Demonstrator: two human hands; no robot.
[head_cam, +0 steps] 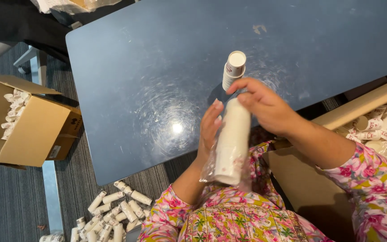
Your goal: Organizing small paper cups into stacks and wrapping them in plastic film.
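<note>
A long stack of white paper cups point(232, 134) lies tilted over the near edge of a dark blue table point(157, 67), its lower part inside a clear plastic sleeve point(209, 168). My left hand point(210, 127) grips the stack from the left side over the sleeve. My right hand point(265, 105) holds the stack near its upper part, fingers curled over it. The bare top end of the stack point(234, 67), with printed cups, sticks out beyond my right hand.
An open cardboard box point(32, 130) with cup stacks sits on the floor at left. Several wrapped cup stacks point(113, 215) lie on the carpet below the table. A second box point(381, 127) of loose cups is at right.
</note>
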